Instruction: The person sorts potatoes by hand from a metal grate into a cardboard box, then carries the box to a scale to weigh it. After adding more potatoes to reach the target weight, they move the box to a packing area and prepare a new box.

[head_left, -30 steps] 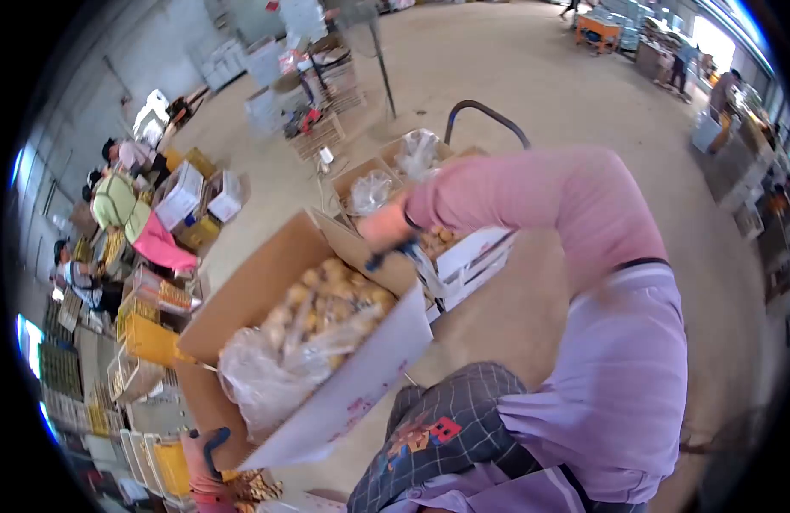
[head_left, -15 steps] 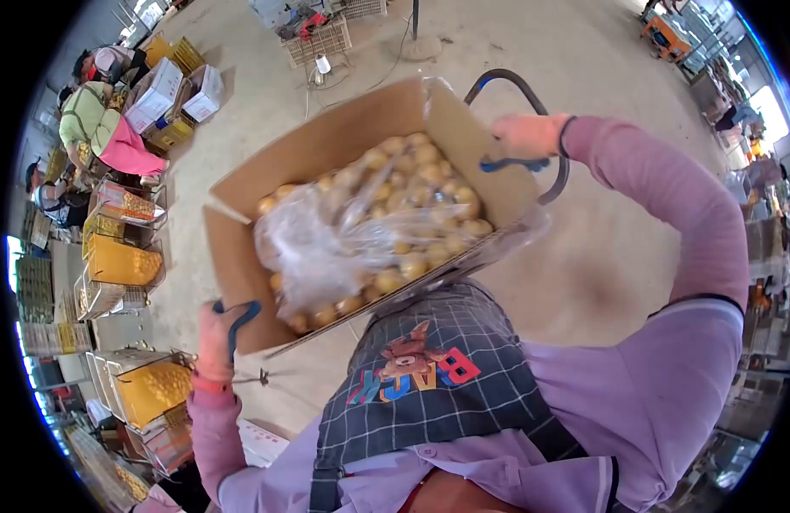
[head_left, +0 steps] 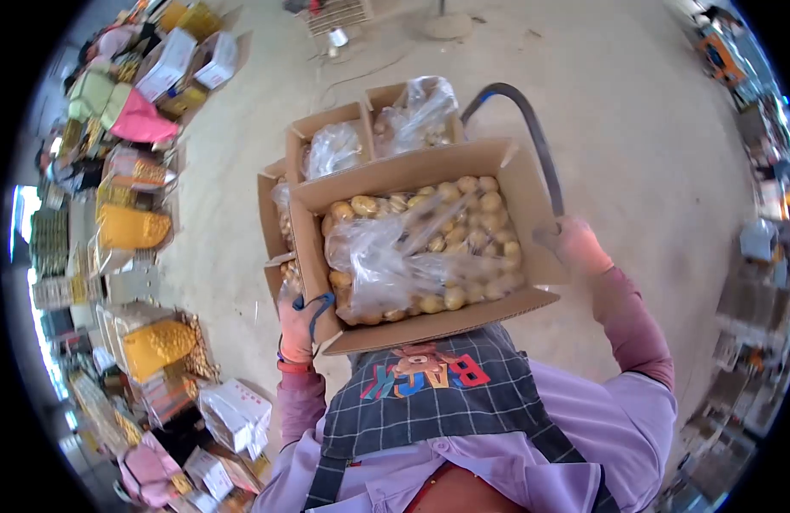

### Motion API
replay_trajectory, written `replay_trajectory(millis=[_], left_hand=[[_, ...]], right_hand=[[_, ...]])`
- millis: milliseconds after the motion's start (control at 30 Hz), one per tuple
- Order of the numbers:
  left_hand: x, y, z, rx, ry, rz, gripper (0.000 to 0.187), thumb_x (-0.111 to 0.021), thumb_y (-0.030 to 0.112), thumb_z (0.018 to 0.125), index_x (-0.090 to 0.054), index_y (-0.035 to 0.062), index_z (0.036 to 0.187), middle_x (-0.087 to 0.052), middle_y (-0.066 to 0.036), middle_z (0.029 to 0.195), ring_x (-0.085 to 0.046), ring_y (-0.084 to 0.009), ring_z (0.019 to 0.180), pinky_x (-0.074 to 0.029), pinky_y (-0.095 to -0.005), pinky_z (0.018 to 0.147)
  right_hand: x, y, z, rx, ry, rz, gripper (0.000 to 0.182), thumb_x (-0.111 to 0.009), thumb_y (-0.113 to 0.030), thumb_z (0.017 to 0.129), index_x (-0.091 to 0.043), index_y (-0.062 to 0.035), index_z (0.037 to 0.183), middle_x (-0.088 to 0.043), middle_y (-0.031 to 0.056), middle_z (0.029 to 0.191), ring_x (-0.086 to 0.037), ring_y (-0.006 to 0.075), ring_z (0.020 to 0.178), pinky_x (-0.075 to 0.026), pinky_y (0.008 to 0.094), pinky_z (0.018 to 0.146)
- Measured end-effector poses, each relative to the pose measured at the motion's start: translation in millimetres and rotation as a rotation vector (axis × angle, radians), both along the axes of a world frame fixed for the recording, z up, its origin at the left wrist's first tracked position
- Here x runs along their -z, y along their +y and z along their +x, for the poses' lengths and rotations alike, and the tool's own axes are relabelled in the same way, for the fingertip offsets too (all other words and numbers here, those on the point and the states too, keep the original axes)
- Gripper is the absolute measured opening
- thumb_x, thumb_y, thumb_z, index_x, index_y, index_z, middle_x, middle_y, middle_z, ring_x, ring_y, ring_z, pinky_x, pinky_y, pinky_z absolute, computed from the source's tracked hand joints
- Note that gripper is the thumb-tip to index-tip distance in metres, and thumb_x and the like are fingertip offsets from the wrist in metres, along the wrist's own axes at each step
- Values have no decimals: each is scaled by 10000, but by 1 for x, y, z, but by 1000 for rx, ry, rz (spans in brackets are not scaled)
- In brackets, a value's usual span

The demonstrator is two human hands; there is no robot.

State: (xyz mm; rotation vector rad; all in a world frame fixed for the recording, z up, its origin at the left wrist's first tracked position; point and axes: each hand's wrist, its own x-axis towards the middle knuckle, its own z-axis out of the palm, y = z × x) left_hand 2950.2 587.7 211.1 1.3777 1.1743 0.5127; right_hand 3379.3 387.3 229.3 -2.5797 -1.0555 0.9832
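An open cardboard box (head_left: 540, 231) in front of my body holds round yellow-brown potatoes (head_left: 485, 227), partly covered by a crumpled clear plastic bag (head_left: 369, 256). My left hand (head_left: 298, 325), in an orange and blue glove, is closed on the box's left wall near the front corner. On the opposite side my gloved right hand (head_left: 580, 246) grips the right wall; motion blurs it, and some fingers are hidden. Just beyond the box are more open cartons, one with a plastic bag (head_left: 335, 150) and another with a clear bag (head_left: 420, 115).
A dark curved handle (head_left: 532, 128) rises at the far right of the cartons. Along the left stand yellow sacks (head_left: 159, 349), crates and white boxes (head_left: 234, 415). A person in a pink garment (head_left: 142, 118) bends there. A post base (head_left: 449, 27) stands on the floor ahead.
The held box has levelled out and shifted right, nearer my body. Both hands moved with it, the right one lowering. The cartons behind it have come into view.
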Motion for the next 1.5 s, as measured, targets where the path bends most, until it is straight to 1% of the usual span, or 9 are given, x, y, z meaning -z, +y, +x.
replay_trajectory(millis=[167, 333, 467, 600, 800, 933, 1200, 1367, 1500], left_hand=[[4, -12, -29, 60, 299, 243, 277, -654, 150, 857, -650, -50, 1047, -670, -95, 992, -629, -151, 882, -507, -307, 778], [-9, -56, -102, -549, -85, 344, 381, -629, 155, 893, -562, -34, 1218, -635, -102, 1131, -585, -152, 1035, -460, -296, 927], [-13, -119, -174, -946, -403, 325, 461, -662, 174, 873, -526, -18, 1270, -613, -111, 1184, -568, -167, 1078, -450, -288, 948], [-16, -151, -236, -1058, -124, 481, 493, -683, 198, 863, -516, 6, 1285, -554, -126, 1276, -534, -228, 1164, -438, -329, 967], [-11, -225, -375, -1143, 164, 750, 496, -698, 272, 838, -552, 11, 1234, -520, -197, 1289, -477, -353, 1230, -385, -404, 1031], [56, -305, -504, -1192, 477, 339, 502, -665, 345, 850, -566, 13, 1214, -564, -212, 1235, -530, -361, 1167, -420, -411, 993], [125, -371, -615, -1057, -30, -95, 447, -649, 221, 877, -558, -27, 1238, -629, -156, 1161, -591, -208, 1056, -439, -331, 956], [125, -268, -726, -1467, 270, 553, 592, -657, 256, 853, -460, -6, 1347, -609, -193, 1197, -574, -309, 1132, -427, -370, 985], [160, -220, -838, -1180, -68, 67, 531, -641, 164, 842, -488, -48, 1304, -617, -154, 1194, -591, -251, 1091, -443, -362, 971]], right_hand=[[175, -81, 96, -237, 149, 436, 356, -631, -331, 869, -639, -46, 1082, -669, 158, 966, -630, 300, 866, -502, 423, 806], [-39, 49, 16, -621, -484, -196, 427, -638, -300, 882, -590, -14, 1195, -637, 228, 1117, -632, 340, 1016, -504, 399, 870], [-85, 109, -99, -323, -22, 1170, 425, -700, -220, 824, -602, -7, 1179, -657, 199, 1019, -643, 322, 934, -503, 401, 838], [-126, 159, -302, -1422, 179, 899, 493, -715, -167, 811, -556, -9, 1250, -615, 189, 1157, -625, 311, 995, -490, 378, 871], [9, 61, -655, -1998, 993, 3, 725, -678, -361, 852, -377, 17, 1393, -438, 215, 1401, -446, 338, 1278, -342, 396, 1079], [84, -26, -821, -2233, 1075, -379, 318, -618, -265, 892, -634, -7, 1077, -682, 108, 934, -606, 190, 839, -481, 351, 784], [133, 67, -983, -1256, 1109, -664, 226, -599, -210, 919, -687, -44, 1045, -607, -5, 731, -557, 89, 693, -451, 248, 601], [190, 142, -1095, -1728, 1011, -443, 229, -625, -208, 900, -686, -42, 1046, -665, 28, 819, -586, 116, 741, -477, 249, 685], [197, 197, -1241, -1754, 1138, -601, 220, -629, -165, 882, -673, -35, 1054, -695, 56, 940, -609, 141, 793, -497, 268, 763]])
